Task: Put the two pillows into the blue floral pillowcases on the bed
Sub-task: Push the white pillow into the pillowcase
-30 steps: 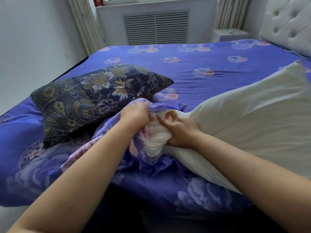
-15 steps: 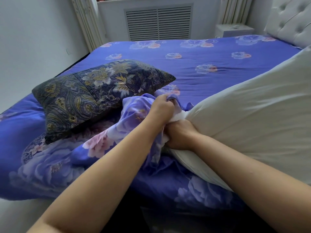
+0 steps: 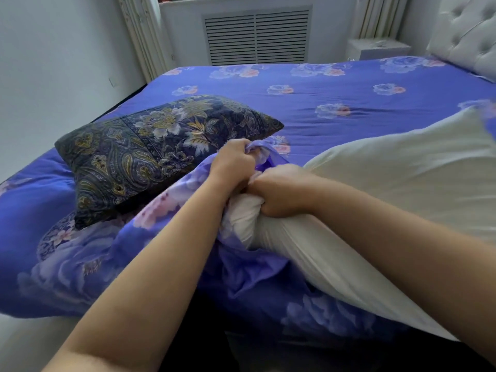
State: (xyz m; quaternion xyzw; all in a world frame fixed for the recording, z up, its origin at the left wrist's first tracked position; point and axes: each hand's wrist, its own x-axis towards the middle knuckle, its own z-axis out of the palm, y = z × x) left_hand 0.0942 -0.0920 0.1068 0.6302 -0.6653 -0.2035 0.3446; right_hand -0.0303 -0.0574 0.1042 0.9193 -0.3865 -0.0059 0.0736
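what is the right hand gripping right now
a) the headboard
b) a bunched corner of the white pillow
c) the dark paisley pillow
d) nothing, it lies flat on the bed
b: the right hand has its fingers curled round a bunched corner of the white pillow, next to the left hand, which holds the blue floral pillowcase; the dark paisley pillow lies untouched to the left.
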